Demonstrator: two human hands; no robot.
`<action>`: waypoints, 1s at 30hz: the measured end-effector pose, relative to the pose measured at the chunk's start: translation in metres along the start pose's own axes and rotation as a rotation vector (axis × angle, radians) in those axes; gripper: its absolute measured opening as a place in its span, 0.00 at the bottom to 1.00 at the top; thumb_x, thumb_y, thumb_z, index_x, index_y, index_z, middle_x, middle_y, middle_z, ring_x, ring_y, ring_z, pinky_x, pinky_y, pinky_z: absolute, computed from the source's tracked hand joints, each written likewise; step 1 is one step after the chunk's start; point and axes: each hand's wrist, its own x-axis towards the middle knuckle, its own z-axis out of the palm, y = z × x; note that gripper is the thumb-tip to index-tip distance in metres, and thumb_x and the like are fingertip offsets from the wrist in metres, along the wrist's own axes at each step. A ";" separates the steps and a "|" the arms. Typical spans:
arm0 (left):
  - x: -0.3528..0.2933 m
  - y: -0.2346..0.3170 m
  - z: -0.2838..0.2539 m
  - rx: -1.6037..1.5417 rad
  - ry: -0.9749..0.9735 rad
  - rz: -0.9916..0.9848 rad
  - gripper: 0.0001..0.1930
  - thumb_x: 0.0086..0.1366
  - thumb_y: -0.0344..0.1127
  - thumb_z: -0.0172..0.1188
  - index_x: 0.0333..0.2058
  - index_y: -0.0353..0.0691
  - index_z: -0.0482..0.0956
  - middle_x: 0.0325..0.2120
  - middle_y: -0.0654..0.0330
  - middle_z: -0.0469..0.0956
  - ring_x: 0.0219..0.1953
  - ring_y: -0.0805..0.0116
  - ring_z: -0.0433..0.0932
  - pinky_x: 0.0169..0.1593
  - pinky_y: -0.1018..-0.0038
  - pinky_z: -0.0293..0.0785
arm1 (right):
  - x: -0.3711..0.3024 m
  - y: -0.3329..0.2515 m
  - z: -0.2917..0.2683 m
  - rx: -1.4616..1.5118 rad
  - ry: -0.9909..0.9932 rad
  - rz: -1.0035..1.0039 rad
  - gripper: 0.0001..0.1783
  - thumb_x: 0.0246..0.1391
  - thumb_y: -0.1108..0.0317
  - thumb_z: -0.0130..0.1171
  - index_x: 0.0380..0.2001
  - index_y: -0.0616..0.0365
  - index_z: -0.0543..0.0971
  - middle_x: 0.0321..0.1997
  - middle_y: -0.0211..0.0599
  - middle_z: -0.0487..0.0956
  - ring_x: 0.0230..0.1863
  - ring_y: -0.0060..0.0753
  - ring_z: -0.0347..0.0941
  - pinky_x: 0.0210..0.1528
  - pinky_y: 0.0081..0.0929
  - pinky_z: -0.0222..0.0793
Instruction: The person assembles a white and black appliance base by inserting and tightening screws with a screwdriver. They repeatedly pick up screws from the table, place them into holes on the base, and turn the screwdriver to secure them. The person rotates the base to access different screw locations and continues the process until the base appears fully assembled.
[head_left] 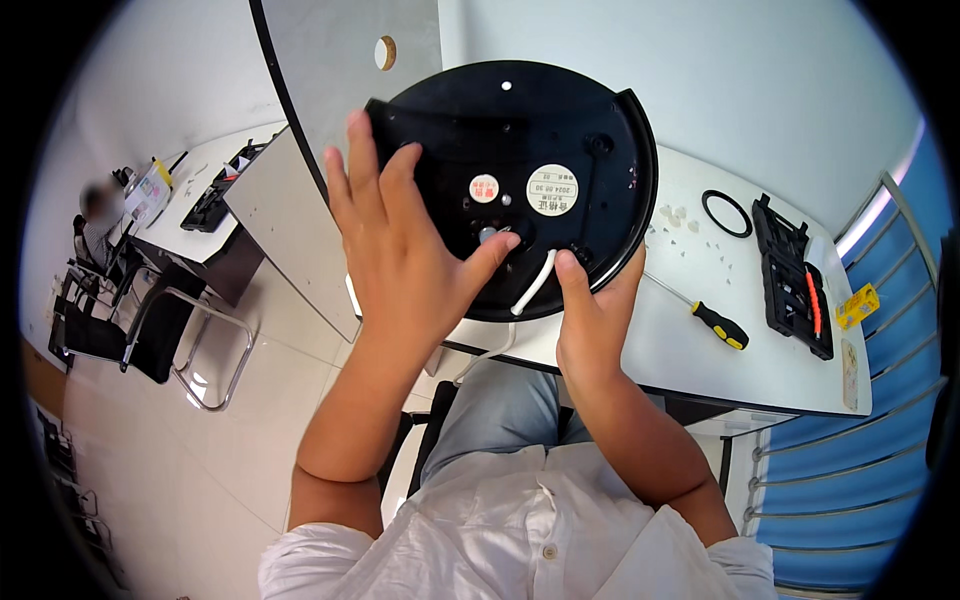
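A round black appliance base [560, 105] is held up in front of me, its underside facing me. It carries one red-and-white round sticker [484, 188] and one larger white label [552, 190]. My right hand [598, 325] grips the lower right rim, thumb on the face beside a white power cord [535, 285]; its other fingers are hidden behind. My left hand [400, 250] spreads over the left part of the base, fingers apart. Its thumb tip is by a small grey metal piece [487, 234] near the middle.
On the white table [690, 280] lie a yellow-and-black screwdriver [720, 325], a black ring [727, 214], small scattered pieces [680, 218], an open black tool case [785, 270] and a yellow box [857, 306]. A grey partition [290, 225] stands left; beyond are chairs [160, 320] and another person [97, 225].
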 end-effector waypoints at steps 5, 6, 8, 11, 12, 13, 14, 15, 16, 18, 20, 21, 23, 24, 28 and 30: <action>0.016 0.006 0.002 -0.064 -0.065 0.128 0.57 0.34 0.43 0.76 0.63 0.36 0.53 0.64 0.39 0.47 0.65 0.38 0.49 0.65 0.49 0.47 | 0.004 0.003 -0.005 0.047 0.042 0.024 0.40 0.53 0.67 0.60 0.63 0.64 0.52 0.60 0.44 0.63 0.59 0.32 0.62 0.62 0.29 0.57; 0.018 0.009 -0.001 -0.003 -0.124 0.117 0.55 0.35 0.40 0.74 0.63 0.39 0.55 0.64 0.40 0.47 0.64 0.39 0.51 0.64 0.49 0.48 | 0.004 0.003 -0.007 0.052 0.047 0.026 0.39 0.53 0.67 0.60 0.63 0.64 0.52 0.59 0.44 0.63 0.59 0.32 0.62 0.62 0.29 0.57; 0.019 0.013 0.001 0.064 -0.158 0.105 0.53 0.34 0.38 0.73 0.63 0.42 0.57 0.64 0.40 0.47 0.62 0.40 0.53 0.64 0.49 0.49 | 0.005 0.007 -0.010 0.064 0.044 0.027 0.39 0.52 0.67 0.60 0.63 0.64 0.52 0.59 0.44 0.63 0.59 0.32 0.62 0.62 0.29 0.57; 0.019 0.019 0.004 0.131 -0.174 0.054 0.51 0.34 0.37 0.70 0.62 0.46 0.60 0.64 0.42 0.47 0.60 0.40 0.55 0.61 0.51 0.53 | 0.007 0.006 -0.013 0.063 0.034 0.036 0.39 0.52 0.69 0.60 0.62 0.64 0.52 0.58 0.43 0.64 0.58 0.31 0.62 0.61 0.29 0.57; 0.018 0.021 0.006 0.147 -0.175 0.032 0.50 0.33 0.37 0.70 0.62 0.47 0.61 0.64 0.42 0.47 0.60 0.40 0.56 0.60 0.51 0.55 | 0.007 0.006 -0.014 0.061 0.032 0.042 0.39 0.52 0.69 0.60 0.62 0.64 0.52 0.58 0.43 0.64 0.58 0.31 0.62 0.61 0.28 0.57; 0.017 0.021 0.007 0.149 -0.159 0.021 0.50 0.33 0.36 0.70 0.62 0.47 0.61 0.64 0.43 0.47 0.59 0.39 0.55 0.60 0.51 0.56 | 0.007 0.007 -0.014 0.078 0.018 0.038 0.39 0.52 0.70 0.60 0.62 0.64 0.52 0.58 0.43 0.64 0.58 0.31 0.62 0.61 0.28 0.58; 0.015 0.021 0.009 0.150 -0.142 0.010 0.50 0.33 0.36 0.70 0.62 0.47 0.61 0.64 0.44 0.46 0.59 0.39 0.55 0.59 0.51 0.57 | 0.007 0.009 -0.014 0.096 0.003 0.034 0.39 0.52 0.70 0.60 0.62 0.64 0.52 0.58 0.43 0.64 0.58 0.31 0.62 0.61 0.28 0.58; 0.013 0.020 0.012 0.151 -0.128 0.000 0.50 0.33 0.36 0.70 0.62 0.47 0.61 0.65 0.44 0.46 0.59 0.38 0.55 0.59 0.52 0.58 | 0.007 0.012 -0.014 0.114 -0.009 0.031 0.39 0.51 0.70 0.60 0.62 0.64 0.52 0.58 0.43 0.64 0.58 0.31 0.62 0.61 0.28 0.58; 0.011 0.017 0.013 0.143 -0.114 0.007 0.50 0.33 0.35 0.70 0.61 0.49 0.62 0.65 0.45 0.45 0.59 0.38 0.54 0.58 0.52 0.60 | 0.007 0.014 -0.015 0.098 -0.015 0.038 0.39 0.51 0.71 0.60 0.62 0.64 0.52 0.58 0.43 0.64 0.58 0.31 0.63 0.61 0.28 0.59; 0.006 0.013 0.017 0.134 -0.095 0.010 0.50 0.33 0.35 0.70 0.62 0.49 0.61 0.65 0.45 0.45 0.59 0.38 0.54 0.58 0.52 0.60 | 0.008 0.024 -0.016 0.123 -0.044 0.019 0.38 0.51 0.72 0.60 0.62 0.64 0.52 0.58 0.44 0.64 0.58 0.31 0.63 0.61 0.28 0.59; 0.003 0.010 0.018 0.136 -0.087 0.014 0.51 0.33 0.33 0.70 0.62 0.49 0.61 0.65 0.45 0.44 0.59 0.38 0.54 0.59 0.52 0.59 | 0.007 0.029 -0.016 0.145 -0.073 0.019 0.38 0.51 0.74 0.59 0.61 0.64 0.52 0.58 0.44 0.64 0.59 0.31 0.63 0.61 0.29 0.59; 0.001 0.009 0.019 0.141 -0.090 0.010 0.51 0.33 0.33 0.70 0.62 0.49 0.61 0.65 0.45 0.44 0.59 0.38 0.54 0.59 0.52 0.58 | 0.007 0.031 -0.017 0.138 -0.083 0.032 0.38 0.51 0.74 0.59 0.61 0.64 0.52 0.58 0.44 0.64 0.59 0.31 0.63 0.61 0.29 0.59; -0.003 0.007 0.021 0.152 -0.097 0.001 0.51 0.33 0.33 0.70 0.62 0.49 0.60 0.65 0.45 0.44 0.60 0.38 0.53 0.59 0.52 0.57 | 0.006 0.036 -0.017 0.138 -0.102 0.052 0.38 0.51 0.76 0.59 0.61 0.64 0.52 0.58 0.44 0.64 0.59 0.32 0.63 0.61 0.30 0.59; -0.005 0.008 0.022 0.145 -0.094 0.000 0.51 0.33 0.33 0.70 0.62 0.49 0.60 0.65 0.45 0.44 0.60 0.38 0.53 0.60 0.52 0.57 | 0.006 0.037 -0.018 0.143 -0.108 0.056 0.38 0.50 0.77 0.58 0.61 0.64 0.52 0.58 0.44 0.64 0.59 0.32 0.63 0.61 0.30 0.60; -0.011 0.009 0.024 0.145 -0.107 -0.015 0.52 0.33 0.33 0.71 0.63 0.50 0.59 0.65 0.45 0.44 0.61 0.39 0.52 0.61 0.53 0.56 | 0.004 0.042 -0.021 0.135 -0.111 0.065 0.39 0.49 0.77 0.58 0.61 0.65 0.52 0.58 0.45 0.65 0.59 0.33 0.63 0.61 0.30 0.60; -0.014 0.010 0.025 0.118 -0.117 -0.012 0.52 0.35 0.35 0.73 0.63 0.50 0.59 0.65 0.44 0.43 0.62 0.39 0.51 0.61 0.53 0.55 | 0.006 0.045 -0.023 0.125 -0.104 0.080 0.40 0.48 0.77 0.59 0.62 0.65 0.51 0.58 0.45 0.65 0.59 0.33 0.63 0.61 0.30 0.60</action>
